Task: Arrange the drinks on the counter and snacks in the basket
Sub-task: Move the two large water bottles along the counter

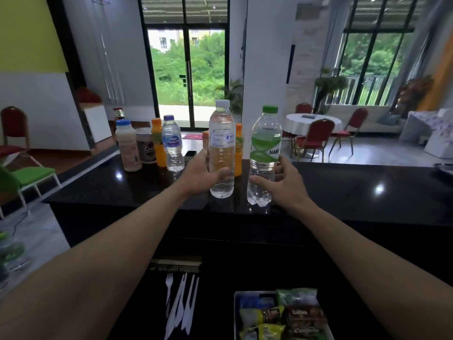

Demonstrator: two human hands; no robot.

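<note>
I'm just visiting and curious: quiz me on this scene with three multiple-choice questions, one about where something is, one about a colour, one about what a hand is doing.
1. The snack packets lie: A on the counter among the bottles; B in the basket at the bottom of the view; C on the round table.
2. The cap of the bottle in the right hand is: A green; B red; C black.
3. The left hand is: A hanging idle; B gripping the white-capped bottle; C holding a fork.
Answers: 1 B, the packets fill the basket; 2 A, the green-capped bottle is in its grip; 3 B, its thumb curls round the bottle.
</note>
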